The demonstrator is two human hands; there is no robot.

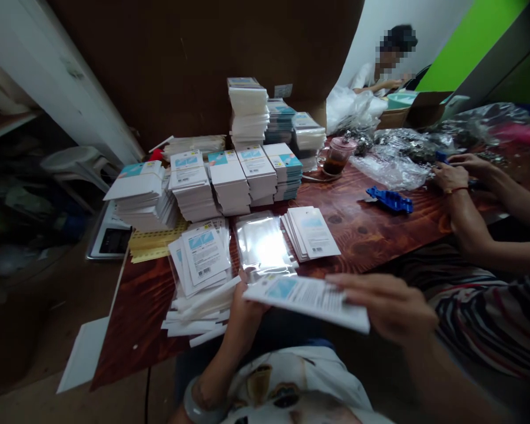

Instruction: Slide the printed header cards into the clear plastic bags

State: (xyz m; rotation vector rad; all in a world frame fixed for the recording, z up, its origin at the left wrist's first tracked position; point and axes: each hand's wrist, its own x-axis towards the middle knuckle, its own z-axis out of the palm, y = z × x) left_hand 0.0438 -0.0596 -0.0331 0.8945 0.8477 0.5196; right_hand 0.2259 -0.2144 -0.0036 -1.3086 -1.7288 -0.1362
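Note:
A flat white printed packet (309, 300) with a blue picture is held over the table's front edge. My right hand (391, 303) grips its right end, slightly blurred. My left hand (247, 303) is closed at the packet's left end, its fingers partly hidden. Just beyond it lies a pile of clear plastic sleeves (262, 241). To the right rests a small fanned stack of similar packets (315, 232). On the left, more packets (203, 253) lie on clear sleeves, with a heap of white paper strips (203, 315) in front.
Banded stacks of packets (194, 191) line the back. Yellow sheets (152, 244) and a scale (110, 235) are at left. A lidded glass mug (335, 156) holds dark liquid. A co-worker's hands (457, 174) work at right, near a blue plastic part (391, 200). Another person sits behind.

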